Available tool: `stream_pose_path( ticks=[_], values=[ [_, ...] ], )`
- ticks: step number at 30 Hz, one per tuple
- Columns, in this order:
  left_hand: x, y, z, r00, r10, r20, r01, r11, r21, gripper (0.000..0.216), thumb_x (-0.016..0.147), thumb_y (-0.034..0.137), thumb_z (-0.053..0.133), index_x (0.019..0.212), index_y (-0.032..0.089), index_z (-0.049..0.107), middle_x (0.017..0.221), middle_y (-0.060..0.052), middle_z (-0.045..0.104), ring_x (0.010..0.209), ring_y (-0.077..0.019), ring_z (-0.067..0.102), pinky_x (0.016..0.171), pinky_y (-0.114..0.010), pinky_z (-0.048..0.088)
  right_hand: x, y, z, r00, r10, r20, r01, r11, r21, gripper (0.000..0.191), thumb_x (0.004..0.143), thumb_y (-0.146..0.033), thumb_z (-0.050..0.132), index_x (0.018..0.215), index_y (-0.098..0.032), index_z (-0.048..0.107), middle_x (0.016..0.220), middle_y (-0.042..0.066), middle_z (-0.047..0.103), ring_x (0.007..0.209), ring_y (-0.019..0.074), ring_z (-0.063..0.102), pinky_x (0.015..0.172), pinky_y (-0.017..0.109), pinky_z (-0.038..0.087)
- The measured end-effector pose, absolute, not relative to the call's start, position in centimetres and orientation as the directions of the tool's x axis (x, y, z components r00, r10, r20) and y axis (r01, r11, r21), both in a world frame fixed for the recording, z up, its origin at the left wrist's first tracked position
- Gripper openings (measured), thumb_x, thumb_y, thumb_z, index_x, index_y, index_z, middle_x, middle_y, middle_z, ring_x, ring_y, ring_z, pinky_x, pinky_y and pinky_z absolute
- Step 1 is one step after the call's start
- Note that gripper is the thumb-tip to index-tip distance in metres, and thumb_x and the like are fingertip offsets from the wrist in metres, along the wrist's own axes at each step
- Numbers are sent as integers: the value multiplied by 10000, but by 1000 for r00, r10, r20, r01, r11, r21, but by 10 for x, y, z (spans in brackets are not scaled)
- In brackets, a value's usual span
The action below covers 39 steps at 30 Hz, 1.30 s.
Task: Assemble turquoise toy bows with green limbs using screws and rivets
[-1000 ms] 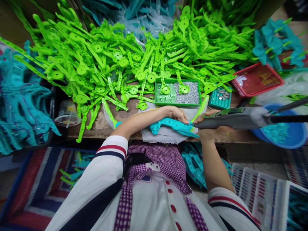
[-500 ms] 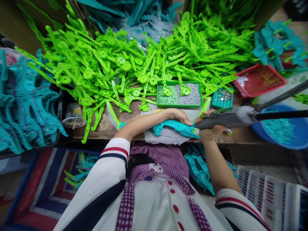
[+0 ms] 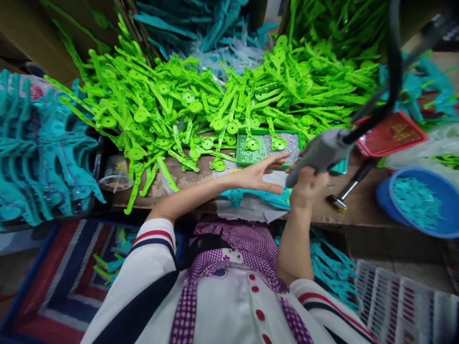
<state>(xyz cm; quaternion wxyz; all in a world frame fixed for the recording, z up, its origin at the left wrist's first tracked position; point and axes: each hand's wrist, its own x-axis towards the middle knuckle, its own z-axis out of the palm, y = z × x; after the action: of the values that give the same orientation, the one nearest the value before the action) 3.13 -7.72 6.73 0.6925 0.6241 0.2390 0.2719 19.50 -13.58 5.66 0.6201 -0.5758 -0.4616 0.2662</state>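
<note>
My right hand [image 3: 307, 187] is wrapped around a grey electric screwdriver [image 3: 324, 150] with a black cable, held tilted above the bench. Just left of the tool, my left hand [image 3: 261, 176] is open, its fingers stretched toward the right and nothing in them. Beneath both hands a teal plastic part [image 3: 240, 197] lies on a whitish sheet [image 3: 247, 212] at the bench's front edge; my left hand hides some of it. Behind my hands stands a green tray [image 3: 239, 160] of small grey screws [image 3: 292, 148], two lime-green parts lying across it.
Lime-green plastic parts [image 3: 158, 102] are heaped along the back. A hammer [image 3: 349, 188] lies to the right, near a red tray [image 3: 392, 136] and a blue basin [image 3: 385, 191] of small teal pieces. Stacked teal parts [image 3: 46, 148] and a plastic cup [image 3: 115, 174] stand left.
My left hand has lifted off the teal part and opened. My right hand has raised and tilted the screwdriver, moving it left, which uncovers the hammer.
</note>
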Motion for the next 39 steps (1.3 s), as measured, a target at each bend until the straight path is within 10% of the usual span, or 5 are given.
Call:
stream_pose_path(
  ticks=[9,13,17,31,39],
  values=[
    [43,-52,80,290,950,115,-134,-78,988,568,950,490,644,1451,303,452,1484,-45,505,1534,-382,332,1109,-581,417,194,-110,99,257,871,418,138,395,-908,469,927,-667,533,1209,-319,675,1268,35,610,1154,200,642,990,413,549],
    [35,-53,70,281,952,120,-179,-71,981,638,913,404,704,1466,318,396,1402,-64,591,1513,-363,385,1146,-615,382,266,-120,44,686,712,153,201,17,-979,446,822,-661,653,915,-224,652,753,1,608,575,138,588,491,278,462],
    [26,-51,62,283,950,132,-143,-94,985,678,875,425,749,1449,345,396,1353,-59,648,1455,-334,475,1157,-604,379,305,-117,-13,599,788,-143,210,-327,-922,513,764,-688,689,899,-198,623,666,-31,594,450,118,477,413,269,343],
    [2,-70,5,76,988,-137,-63,142,988,1139,608,644,901,1515,329,289,1486,-151,477,1455,-353,435,1207,-527,337,297,-138,-45,589,735,-336,-167,-296,-941,526,532,-590,819,793,-205,575,675,-47,561,613,119,481,542,255,394],
    [-20,-66,4,42,986,-159,1,160,987,1006,626,576,924,1454,356,396,1600,-118,380,1548,-351,299,1240,-512,305,284,-144,-41,622,745,-241,-152,-187,-971,517,571,-582,796,810,-221,513,700,-62,499,668,123,501,591,253,429]
  ],
)
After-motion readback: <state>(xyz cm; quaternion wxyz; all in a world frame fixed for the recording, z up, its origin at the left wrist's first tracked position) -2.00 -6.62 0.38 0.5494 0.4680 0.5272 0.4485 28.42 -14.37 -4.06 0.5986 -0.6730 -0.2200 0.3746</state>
